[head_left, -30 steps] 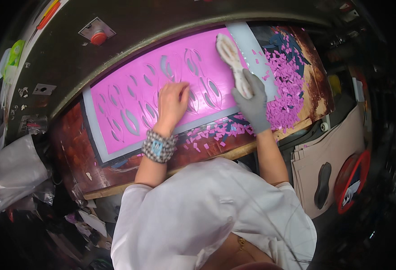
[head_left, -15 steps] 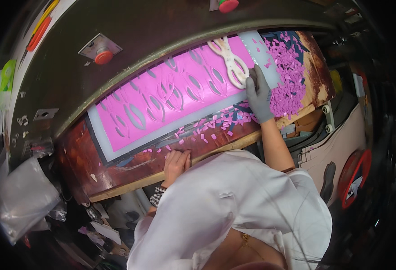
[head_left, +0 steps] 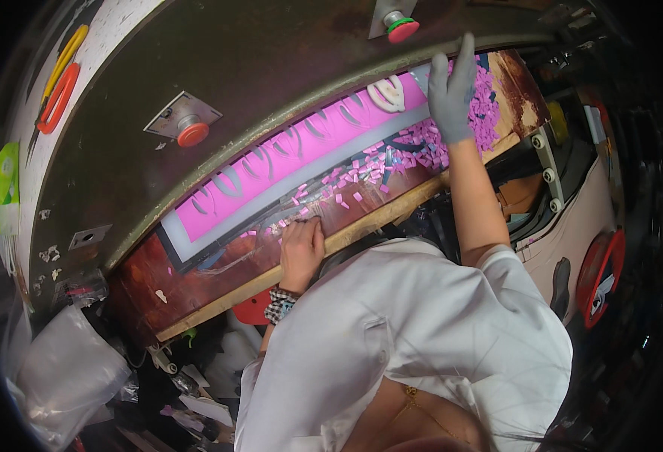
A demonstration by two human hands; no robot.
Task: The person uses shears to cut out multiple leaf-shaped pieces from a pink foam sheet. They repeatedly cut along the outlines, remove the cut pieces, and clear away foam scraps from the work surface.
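Note:
My right hand [head_left: 452, 94], in a grey glove, is raised at the right end of the machine front with fingers stretched and apart, holding nothing. A red push button [head_left: 403, 30] with a green collar is up and left of it. Below and left of that hand, a cream, loop-shaped cutting die [head_left: 387, 96] lies on a pink sheet [head_left: 230, 194] with rows of leaf-shaped cuts. The machine's dark green front hides their far parts. Bare, my left hand [head_left: 302, 248] rests at the table's near edge, fingers curled in, beside a few pink scraps, with nothing seen in it.
Small pink offcuts [head_left: 484, 113] heap at the table's right end and scatter along the sheet's near side. A pale board [head_left: 184, 245] lies under the sheet. Another red button [head_left: 193, 132] is on the machine front [head_left: 286, 71]. Clear plastic bags [head_left: 71, 361] hang at lower left.
My right hand has left the cutting die and risen towards the machine front, fingers spreading. The view has shifted, and the machine front now hides more of the sheet. My left hand stays on the table edge.

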